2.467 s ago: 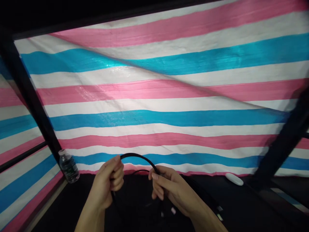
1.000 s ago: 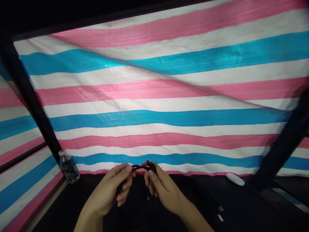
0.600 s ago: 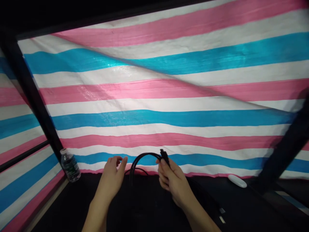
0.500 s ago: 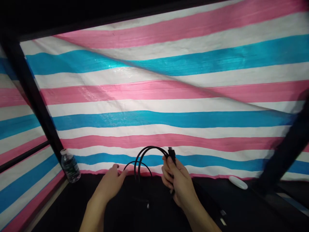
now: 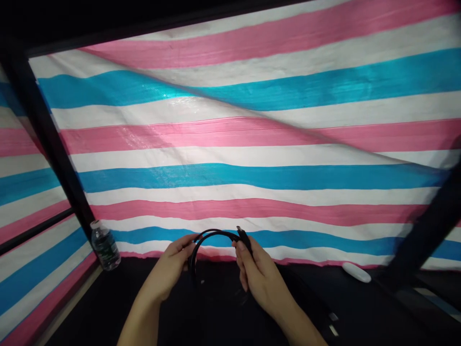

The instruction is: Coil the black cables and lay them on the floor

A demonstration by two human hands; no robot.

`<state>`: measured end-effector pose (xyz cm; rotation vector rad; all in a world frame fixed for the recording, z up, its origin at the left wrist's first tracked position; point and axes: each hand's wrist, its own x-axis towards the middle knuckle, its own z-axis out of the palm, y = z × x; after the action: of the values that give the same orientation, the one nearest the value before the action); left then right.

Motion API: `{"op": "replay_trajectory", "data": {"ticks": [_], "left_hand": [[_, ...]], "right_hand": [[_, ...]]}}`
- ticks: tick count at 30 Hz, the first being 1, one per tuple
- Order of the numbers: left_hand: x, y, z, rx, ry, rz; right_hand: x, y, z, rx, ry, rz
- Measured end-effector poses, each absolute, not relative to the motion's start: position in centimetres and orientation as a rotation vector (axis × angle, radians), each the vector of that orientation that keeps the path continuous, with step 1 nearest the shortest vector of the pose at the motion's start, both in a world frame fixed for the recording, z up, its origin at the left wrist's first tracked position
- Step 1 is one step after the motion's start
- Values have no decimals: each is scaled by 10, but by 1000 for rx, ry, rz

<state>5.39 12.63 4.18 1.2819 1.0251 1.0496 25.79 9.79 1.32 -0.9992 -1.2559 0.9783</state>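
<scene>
A black cable point(image 5: 216, 231) arches in loops between my two hands above the dark table. My right hand point(image 5: 256, 269) is closed round its right side, and a plug point(image 5: 242, 233) with a metal tip sticks up past the thumb. On the other side, my left hand point(image 5: 173, 266) pinches the left part of the loops between thumb and fingers. The lower part of the loops fades into the dark tabletop.
A clear plastic bottle point(image 5: 105, 246) stands at the left by the dark post. A white oval object point(image 5: 356, 272) lies at the back right. Two small light pieces point(image 5: 333, 330) lie near the right forearm. A striped sheet point(image 5: 230, 178) hangs behind the table.
My left hand has moved right and up and taken hold of the cable loops. My right hand has tilted the plug to the left, and the arch of cable is lower.
</scene>
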Motion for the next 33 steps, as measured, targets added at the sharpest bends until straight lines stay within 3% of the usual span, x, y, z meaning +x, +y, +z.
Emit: {"op": "replay_trajectory", "data": {"ticks": [5, 11, 15, 20, 24, 26, 33], "left_hand": [[56, 110, 53, 1341, 951, 914], [62, 105, 54, 1208, 939, 952], [70, 109, 56, 1257, 896, 1068], [70, 100, 64, 1640, 1238, 1383], [70, 87, 62, 1673, 1262, 763], [74, 90, 56, 1559, 1369, 631], [87, 123, 39, 1185, 1016, 1151]], "right_hand": [[261, 104, 10, -1001, -1582, 426], [260, 103, 2, -1028, -1528, 786], [254, 109, -2, -862, -1077, 975], [258, 124, 5, -627, -539, 937], [266, 128, 8, -543, -247, 959], [267, 127, 7, -519, -200, 980], [258, 124, 7, -485, -304, 1095]]}}
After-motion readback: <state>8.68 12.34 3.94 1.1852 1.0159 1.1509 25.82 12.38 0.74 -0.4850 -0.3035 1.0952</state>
